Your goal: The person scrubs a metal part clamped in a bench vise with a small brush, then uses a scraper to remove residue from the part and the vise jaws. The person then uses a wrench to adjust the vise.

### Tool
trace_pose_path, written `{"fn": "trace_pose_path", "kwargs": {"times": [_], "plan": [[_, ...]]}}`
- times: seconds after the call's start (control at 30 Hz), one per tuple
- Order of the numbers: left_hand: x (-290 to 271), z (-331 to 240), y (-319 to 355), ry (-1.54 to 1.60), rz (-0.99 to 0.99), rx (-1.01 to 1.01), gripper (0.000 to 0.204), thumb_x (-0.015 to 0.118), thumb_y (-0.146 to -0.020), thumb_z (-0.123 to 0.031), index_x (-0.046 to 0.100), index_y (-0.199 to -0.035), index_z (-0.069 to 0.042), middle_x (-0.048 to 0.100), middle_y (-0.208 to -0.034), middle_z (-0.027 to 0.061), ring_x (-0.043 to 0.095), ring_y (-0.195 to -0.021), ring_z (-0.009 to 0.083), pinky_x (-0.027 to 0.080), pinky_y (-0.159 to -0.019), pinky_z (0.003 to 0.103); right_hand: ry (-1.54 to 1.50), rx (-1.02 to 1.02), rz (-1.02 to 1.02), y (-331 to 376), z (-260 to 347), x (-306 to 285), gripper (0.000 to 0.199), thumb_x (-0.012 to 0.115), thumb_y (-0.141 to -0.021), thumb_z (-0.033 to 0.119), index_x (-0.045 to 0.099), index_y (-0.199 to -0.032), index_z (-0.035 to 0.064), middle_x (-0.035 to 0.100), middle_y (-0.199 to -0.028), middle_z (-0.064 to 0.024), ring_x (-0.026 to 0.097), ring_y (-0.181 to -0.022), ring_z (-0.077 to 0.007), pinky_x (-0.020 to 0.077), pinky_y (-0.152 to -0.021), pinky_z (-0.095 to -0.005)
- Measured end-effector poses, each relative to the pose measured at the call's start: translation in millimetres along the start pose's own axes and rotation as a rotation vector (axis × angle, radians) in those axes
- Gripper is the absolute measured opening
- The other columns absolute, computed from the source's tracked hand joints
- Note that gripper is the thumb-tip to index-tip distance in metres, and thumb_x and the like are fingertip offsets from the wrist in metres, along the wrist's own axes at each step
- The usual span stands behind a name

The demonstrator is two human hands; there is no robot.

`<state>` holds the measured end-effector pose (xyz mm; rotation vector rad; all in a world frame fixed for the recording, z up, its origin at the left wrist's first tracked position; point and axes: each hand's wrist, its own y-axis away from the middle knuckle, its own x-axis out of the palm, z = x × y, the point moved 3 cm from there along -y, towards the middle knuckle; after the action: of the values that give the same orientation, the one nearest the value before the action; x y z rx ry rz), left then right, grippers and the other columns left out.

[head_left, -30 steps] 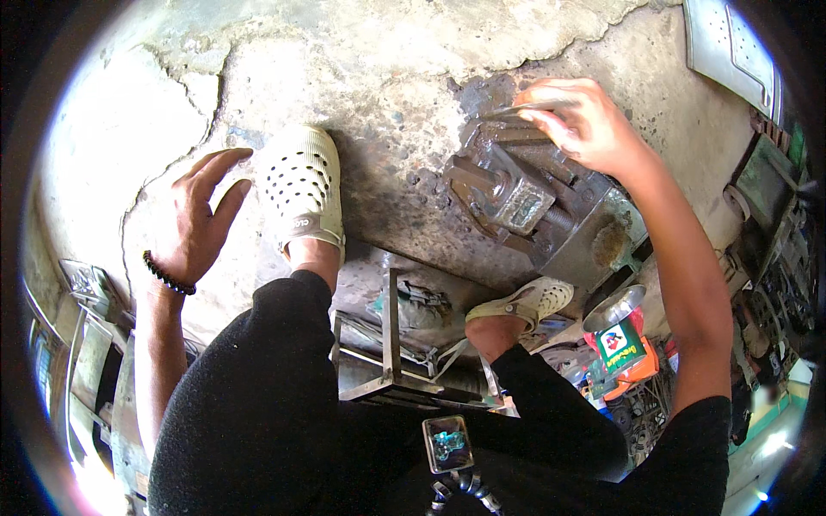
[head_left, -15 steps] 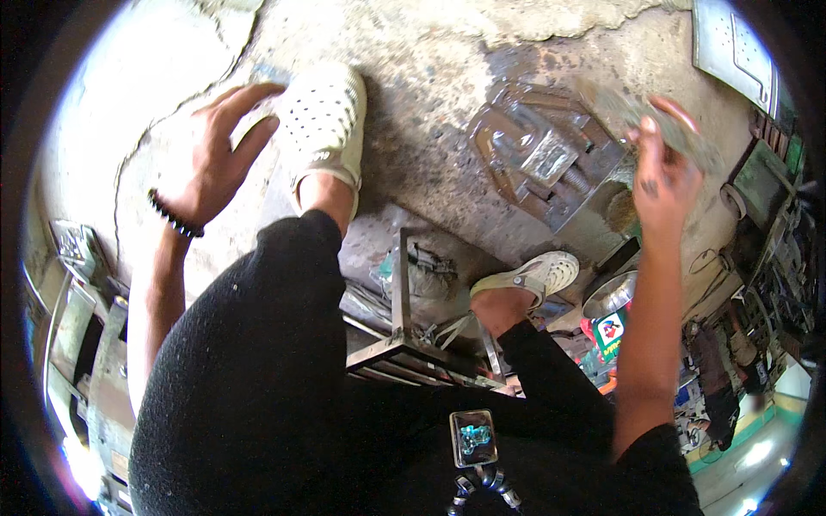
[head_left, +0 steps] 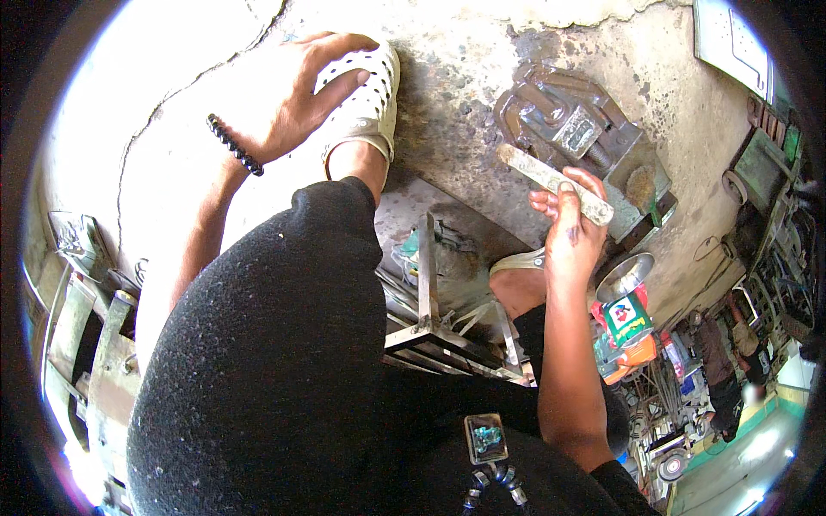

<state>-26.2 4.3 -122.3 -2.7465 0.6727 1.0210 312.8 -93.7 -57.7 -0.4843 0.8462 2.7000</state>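
Your right hand gripped a flat, pale metal bar at centre right of the frame.

Your fingers were wrapped around the bar's lower end, and its free end pointed up-left toward the heavy grey bench vise lying on the concrete floor just above — the bar was clear of the vise, so I'd judge the work on it was not yet begun. Your left hand lay flat at upper left, fingers spread, holding nothing, its fingertips over the white perforated clog. A metal stool frame stood between your legs — a funnel sat near your right wrist.
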Motion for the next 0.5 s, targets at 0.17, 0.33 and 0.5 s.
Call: {"fn": "trace_pose_path", "kwargs": {"times": [0.17,0.33,0.5], "plan": [[-4.8,8.9,-0.6,0.038,-0.048,0.016,0.039,0.068,-0.094,-0.011,0.059,-0.131,-0.009,0.063,-0.127,0.0095,0.059,-0.118,0.0252,0.049,-0.101,0.037,0.106,0.035,0.104,-11.3,-3.7,15.5,0.026,0.049,-0.101,0.01,0.055,-0.124,0.0003,0.064,-0.086,-0.0085,0.06,-0.067,-0.0119,0.0521,-0.064,-0.0268],[0.3,8.7,2.1,0.057,0.008,-0.104,0.039,0.068,-0.094,-0.011,0.059,-0.132,-0.01,0.061,-0.13,0.0092,0.058,-0.118,0.0253,0.049,-0.102,0.039,0.298,0.008,0.201,13.5,-8.8,3.6,0.03,0.053,-0.103,0.014,0.057,-0.128,-0.0008,0.067,-0.096,-0.0089,0.064,-0.082,-0.0117,0.0525,-0.075,-0.026],[-3.9,7.9,-6.1,0.038,0.017,-0.099,0.038,0.069,-0.093,-0.011,0.06,-0.13,-0.009,0.063,-0.126,0.0092,0.061,-0.112,0.0251,0.049,-0.1,0.038,0.531,-0.247,0.205,22.8,-11.0,-27.2,0.031,0.054,-0.101,0.011,0.06,-0.128,-0.0028,0.069,-0.11,-0.0126,0.066,-0.09,-0.0159,0.0538,-0.079,-0.0298]]}}
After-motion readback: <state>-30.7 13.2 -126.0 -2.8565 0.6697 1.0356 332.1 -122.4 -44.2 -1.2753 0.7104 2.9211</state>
